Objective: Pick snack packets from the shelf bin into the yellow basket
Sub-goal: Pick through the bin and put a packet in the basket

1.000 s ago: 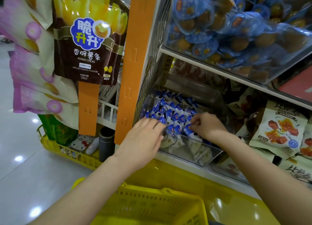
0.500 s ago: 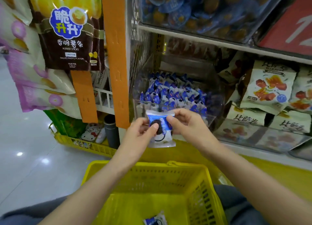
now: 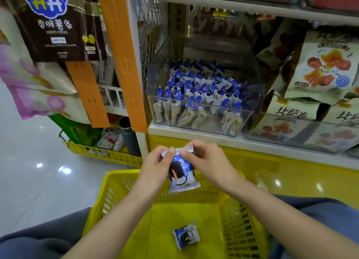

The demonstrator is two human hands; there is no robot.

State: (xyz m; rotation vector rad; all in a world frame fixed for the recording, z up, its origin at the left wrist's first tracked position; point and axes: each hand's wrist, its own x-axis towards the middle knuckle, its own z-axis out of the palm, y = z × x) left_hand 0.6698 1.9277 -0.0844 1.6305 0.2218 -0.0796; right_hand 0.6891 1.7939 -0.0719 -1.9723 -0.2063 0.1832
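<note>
Both hands are holding one blue-and-white snack packet [image 3: 182, 178] by its top seal, w/ left hand [image 3: 155, 161] & right hand [image 3: 210, 160] each pinching the seal btwn thumb & curled fingers. Packet is hanging upright just over the far rim of the yellow basket [image 3: 165, 216]. A 2nd packet [image 3: 186, 234] is lying on the basket floor, near side. Clear shelf bin [image 3: 209, 125], farther back & higher, is holding rows of the same packets.
</note>
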